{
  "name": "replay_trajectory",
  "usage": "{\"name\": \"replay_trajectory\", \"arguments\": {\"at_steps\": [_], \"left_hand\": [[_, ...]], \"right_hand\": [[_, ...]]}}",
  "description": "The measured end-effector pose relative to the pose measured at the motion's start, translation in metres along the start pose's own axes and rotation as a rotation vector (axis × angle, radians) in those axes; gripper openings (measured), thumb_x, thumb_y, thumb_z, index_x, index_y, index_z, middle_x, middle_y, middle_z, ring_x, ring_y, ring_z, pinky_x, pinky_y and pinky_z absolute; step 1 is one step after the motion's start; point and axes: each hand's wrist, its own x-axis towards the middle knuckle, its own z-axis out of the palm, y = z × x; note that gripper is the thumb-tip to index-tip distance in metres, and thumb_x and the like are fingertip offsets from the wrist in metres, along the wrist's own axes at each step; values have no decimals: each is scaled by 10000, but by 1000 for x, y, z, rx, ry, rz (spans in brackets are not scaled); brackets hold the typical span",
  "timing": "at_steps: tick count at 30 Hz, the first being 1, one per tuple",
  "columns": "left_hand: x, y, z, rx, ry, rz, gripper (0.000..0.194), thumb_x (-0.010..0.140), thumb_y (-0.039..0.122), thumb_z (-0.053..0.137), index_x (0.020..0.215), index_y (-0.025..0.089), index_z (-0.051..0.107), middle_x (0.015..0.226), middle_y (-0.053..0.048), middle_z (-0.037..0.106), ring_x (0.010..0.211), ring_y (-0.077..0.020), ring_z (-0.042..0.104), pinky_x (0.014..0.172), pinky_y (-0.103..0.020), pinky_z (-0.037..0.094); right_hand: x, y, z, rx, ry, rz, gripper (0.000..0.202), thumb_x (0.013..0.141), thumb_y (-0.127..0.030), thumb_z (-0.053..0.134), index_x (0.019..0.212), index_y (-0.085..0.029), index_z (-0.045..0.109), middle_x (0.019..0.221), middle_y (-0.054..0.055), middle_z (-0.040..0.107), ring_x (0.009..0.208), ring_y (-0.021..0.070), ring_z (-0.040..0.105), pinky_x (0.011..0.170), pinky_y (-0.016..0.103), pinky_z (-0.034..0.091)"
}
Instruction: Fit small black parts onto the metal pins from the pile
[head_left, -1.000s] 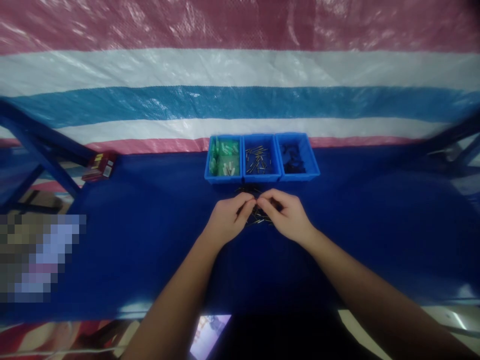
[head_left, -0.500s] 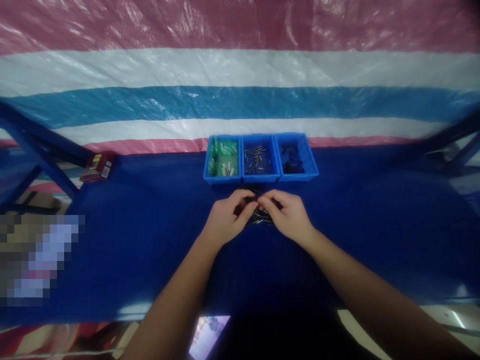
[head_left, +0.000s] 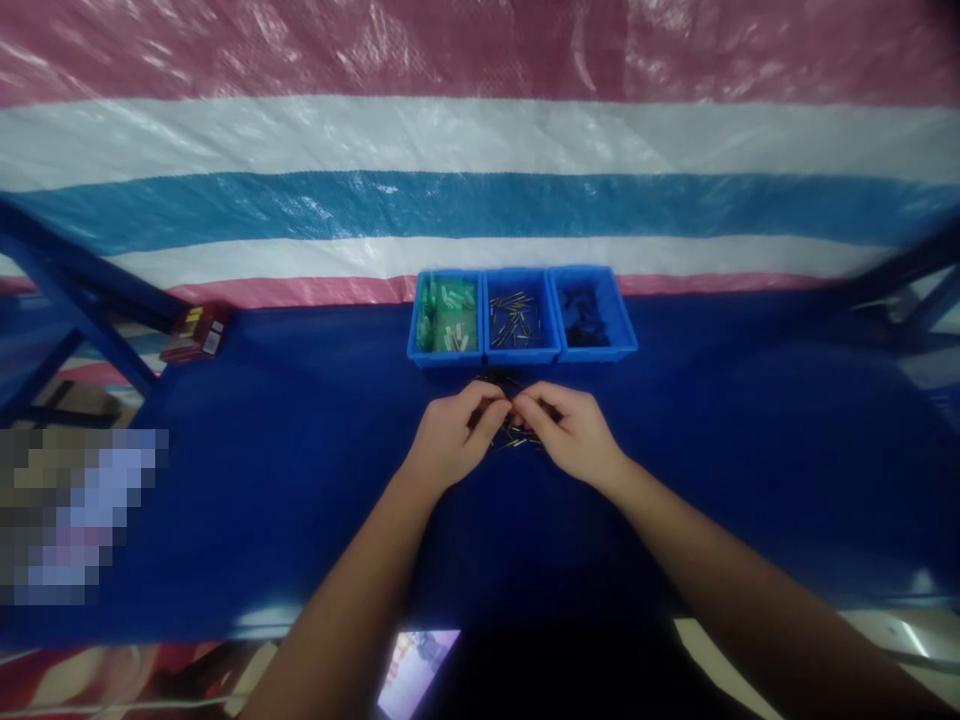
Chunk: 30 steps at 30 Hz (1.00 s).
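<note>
My left hand (head_left: 456, 432) and my right hand (head_left: 574, 428) meet fingertip to fingertip over the blue table (head_left: 300, 480). Both are closed in a pinch, and whatever lies between the fingers is too small and hidden to name. Beneath and around the fingers is a loose pile of thin dark and brassy pin-like pieces (head_left: 516, 438), partly covered by my hands. Just beyond stand three blue bins in a row: the left bin (head_left: 445, 358) has small silvery pieces on green plastic, the middle bin (head_left: 523, 356) has thin metal pins, and the right bin (head_left: 600, 354) has black parts.
A dark red box (head_left: 196, 334) sits at the table's far left, beside a blue metal frame (head_left: 82, 320). Behind the table hangs a striped plastic sheet (head_left: 480, 205). A lit screen (head_left: 417, 672) shows below the near edge. A pixelated patch covers the left side.
My fingertips have drawn slightly closer together and shifted a little to the left. The bins and the box stay where they were.
</note>
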Motion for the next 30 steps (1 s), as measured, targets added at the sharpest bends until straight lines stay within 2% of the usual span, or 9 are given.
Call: {"name": "replay_trajectory", "arguments": {"at_steps": [3,5,10,15,18,21,25,27,30], "left_hand": [[0,0,2,-35,12,5,192,964,351,579,1076,206,635,748,23,709,607,-99,646,591,-204,472],[0,0,3,-7,4,20,183,983,347,543,1010,200,648,738,20,701,597,-96,633,579,-206,454],[1,0,2,44,-26,48,335,1020,362,453,813,184,646,646,13,657,566,-105,606,549,-224,416],[1,0,3,-55,4,10,199,968,364,576,1064,204,646,788,9,724,636,-105,657,613,-212,480],[1,1,3,-6,8,29,193,984,345,541,955,193,655,743,13,700,613,-99,634,591,-211,453],[2,1,1,31,-13,43,299,1012,346,471,829,184,643,669,14,660,584,-100,608,563,-220,419],[0,1,2,-33,-5,12,194,973,366,551,1018,201,642,726,16,695,605,-109,631,599,-222,463],[-1,1,4,-65,14,3,202,954,354,588,1093,212,624,713,29,689,588,-106,628,596,-218,473],[0,1,5,-59,20,8,152,971,330,560,1017,206,634,724,20,689,586,-100,622,576,-213,456]], "right_hand": [[0,1,0,36,11,33,286,971,-384,568,785,-191,667,732,12,706,646,128,638,598,240,482],[0,2,0,41,2,41,298,972,-387,564,768,-192,660,718,8,697,632,122,628,590,235,477],[0,1,0,85,-23,46,299,973,-388,564,765,-193,655,719,9,691,646,126,630,612,245,486],[1,3,0,125,7,62,316,978,-406,555,768,-191,652,708,8,674,650,124,612,625,250,483],[0,4,0,156,-13,68,321,976,-405,560,756,-188,646,705,9,671,654,124,615,638,253,491],[0,4,2,215,-47,81,313,970,-409,572,763,-186,646,714,10,674,663,126,627,645,255,502],[0,3,2,247,-33,86,323,966,-427,578,761,-186,644,704,6,669,645,119,618,630,249,501],[0,2,1,246,-19,82,333,963,-437,581,751,-187,641,694,5,666,634,118,612,621,250,504],[0,2,1,252,-19,81,334,959,-441,586,745,-190,641,696,8,667,644,123,622,634,257,519]]}}
